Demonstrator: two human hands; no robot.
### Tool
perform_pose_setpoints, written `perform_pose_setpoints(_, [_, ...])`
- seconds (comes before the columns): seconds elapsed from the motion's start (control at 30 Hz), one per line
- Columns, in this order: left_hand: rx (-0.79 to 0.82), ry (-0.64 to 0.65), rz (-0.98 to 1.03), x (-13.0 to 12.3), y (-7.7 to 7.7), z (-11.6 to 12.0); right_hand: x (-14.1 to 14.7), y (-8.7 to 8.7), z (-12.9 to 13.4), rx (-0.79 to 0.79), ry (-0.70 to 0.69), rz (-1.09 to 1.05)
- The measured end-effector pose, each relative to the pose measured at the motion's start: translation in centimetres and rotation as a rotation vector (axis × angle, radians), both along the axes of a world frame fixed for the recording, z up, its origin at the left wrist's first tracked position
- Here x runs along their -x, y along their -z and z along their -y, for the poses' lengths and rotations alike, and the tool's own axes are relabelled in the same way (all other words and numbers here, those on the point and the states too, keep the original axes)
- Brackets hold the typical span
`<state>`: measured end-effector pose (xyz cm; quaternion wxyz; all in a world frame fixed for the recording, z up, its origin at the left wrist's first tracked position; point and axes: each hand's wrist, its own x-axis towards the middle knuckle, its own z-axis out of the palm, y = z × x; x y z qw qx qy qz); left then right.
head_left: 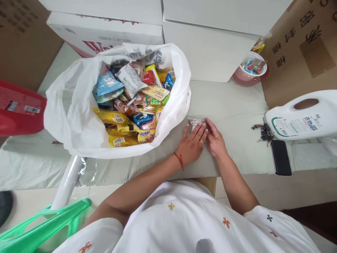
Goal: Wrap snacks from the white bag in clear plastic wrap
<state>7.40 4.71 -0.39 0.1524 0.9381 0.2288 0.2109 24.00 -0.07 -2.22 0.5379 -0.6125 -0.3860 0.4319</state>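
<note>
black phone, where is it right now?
Head view, right side: the black phone lies at the near edge of the table, just below the keys and white jug, off to the right of the right hand.

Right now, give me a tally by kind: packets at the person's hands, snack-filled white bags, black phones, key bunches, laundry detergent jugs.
Small wrapped packet, under the left hand and by the right hand: 1
Snack-filled white plastic bag: 1
Black phone: 1
Key bunch: 1
Laundry detergent jug: 1
Total: 5
</note>
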Motion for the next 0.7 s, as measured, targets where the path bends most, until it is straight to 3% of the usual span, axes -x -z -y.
perform_pose_setpoints(0.07, [0.04,-0.042,0.019,-0.1,0.8,-0.5,-0.3,0.2,0.2,-0.046,0.035,-0.011])
perform_pose_setpoints(0.17, [0.194,-0.169,0.275,0.3,1.2,-1.9,-0.9,0.3,1.0,-0.062,0.092,0.041])
perform_pose_setpoints(0.23, [0.432,-0.28,0.512,0.7,0.6,-2.3,-0.9,-0.1,1.6,-0.039,0.1,0.031])
perform_pose_setpoints(0.3, [0.776,-0.324,0.674,1.0,-0.5,-2.0,-0.5,-1.0,2.2,-0.002,0.066,-0.069])
perform_pose_setpoints(0.37, [1.097,-0.282,0.721,1.2,-1.3,-1.2,0.2,-2.2,2.8,0.055,0.0,-0.233])
perform_pose_setpoints(0.43, [1.245,-0.229,0.695,1.3,-1.5,-0.4,1.1,-3.4,3.6,0.128,-0.037,-0.362])
perform_pose_setpoints(0.5, [1.2,-0.198,0.594,1.7,-1.0,0.3,1.6,-4.3,4.8,0.195,-0.008,-0.409])
perform_pose_setpoints(0.57, [1.051,-0.197,0.464,2.5,-0.2,0.9,1.4,-4.9,6.2,0.274,0.026,-0.393])
perform_pose_setpoints(0.63, [0.941,-0.223,0.38,3.5,0.4,1.6,0.0,-5.4,7.1,0.374,0.033,-0.31])
perform_pose_setpoints(0.7, [0.936,-0.257,0.379,4.7,0.3,2.5,-3.0,-6.4,6.8,0.461,0.062,-0.163])
